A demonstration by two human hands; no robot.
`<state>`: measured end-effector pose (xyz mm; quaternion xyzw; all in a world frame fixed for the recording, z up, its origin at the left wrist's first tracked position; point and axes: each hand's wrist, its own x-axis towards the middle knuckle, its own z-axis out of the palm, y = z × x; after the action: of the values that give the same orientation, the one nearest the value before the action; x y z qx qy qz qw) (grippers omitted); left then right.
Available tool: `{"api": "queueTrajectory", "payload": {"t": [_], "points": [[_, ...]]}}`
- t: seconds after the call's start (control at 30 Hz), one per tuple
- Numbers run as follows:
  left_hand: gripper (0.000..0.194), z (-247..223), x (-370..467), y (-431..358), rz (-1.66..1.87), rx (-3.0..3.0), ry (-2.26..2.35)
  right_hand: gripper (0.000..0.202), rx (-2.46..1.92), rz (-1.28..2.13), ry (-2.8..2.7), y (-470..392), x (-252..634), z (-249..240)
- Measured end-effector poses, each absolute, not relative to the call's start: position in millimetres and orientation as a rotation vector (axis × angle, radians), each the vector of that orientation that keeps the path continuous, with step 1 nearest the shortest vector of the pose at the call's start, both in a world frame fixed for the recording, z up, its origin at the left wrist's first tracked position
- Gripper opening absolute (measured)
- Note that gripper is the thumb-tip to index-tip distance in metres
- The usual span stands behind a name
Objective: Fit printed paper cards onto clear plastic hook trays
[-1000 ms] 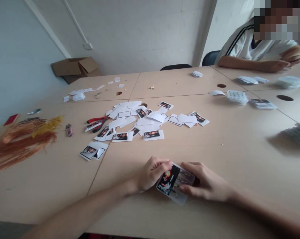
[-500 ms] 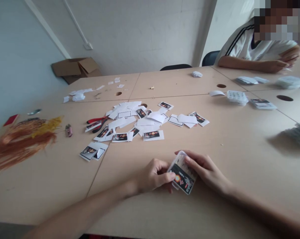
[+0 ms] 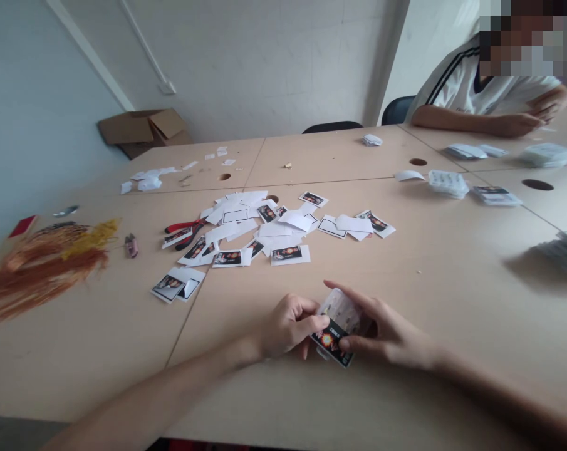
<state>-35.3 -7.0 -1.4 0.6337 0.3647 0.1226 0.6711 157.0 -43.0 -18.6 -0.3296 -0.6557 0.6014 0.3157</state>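
Clear plastic forms the small case [image 3: 342, 308] held between both hands above the near part of the counter [image 3: 386, 407], a black printed label [image 3: 338, 341] across its lower portion. Left hand [image 3: 295, 326]: fingers curled around the case's left side, thumb pressed on the label's upper edge. Right hand [image 3: 381, 329]: partly open around the opposite side, thumb on the label, forefinger reaching along the case's far edge. Small items show through the clear portion; their kind cannot be determined.

Beyond the hands lies a loose, overlapping spread of white paper pieces [image 3: 278, 235], several bearing black printed panels. Red-handled pliers [image 3: 184, 235] sit at its left edge, partly covered by a printed piece. Farther left are a small pink-handled tool [image 3: 131, 245] and, beside a yellow bundle [image 3: 93, 239], a heap of orange-brown strands [image 3: 43, 275].

At the right, clear cases [image 3: 447, 183] stand stacked near a labelled case [image 3: 497, 195]. Across the counter, a person in a white shirt [image 3: 462, 81] rests a forearm on the surface. An open cardboard box [image 3: 140, 128] is at the far left, by the wall.
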Motion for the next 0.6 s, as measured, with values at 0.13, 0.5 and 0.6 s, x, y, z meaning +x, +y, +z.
{"api": "queueTrajectory", "payload": {"t": [0.13,0.5,0.6], "points": [[0.040,-2.0,-37.1,-8.3,0.206,1.530,0.872,0.071,-0.893,1.510,-1.840,-43.0,157.6,-15.6],[0.040,-2.5,-33.0,-12.0,0.263,1.462,0.909,0.045,-0.834,1.686,-1.074,-27.1,159.3,-23.4],[0.032,-0.3,-30.0,-13.7,0.343,1.418,0.900,0.031,-0.849,1.654,-1.105,-24.8,159.1,-23.2]]}}
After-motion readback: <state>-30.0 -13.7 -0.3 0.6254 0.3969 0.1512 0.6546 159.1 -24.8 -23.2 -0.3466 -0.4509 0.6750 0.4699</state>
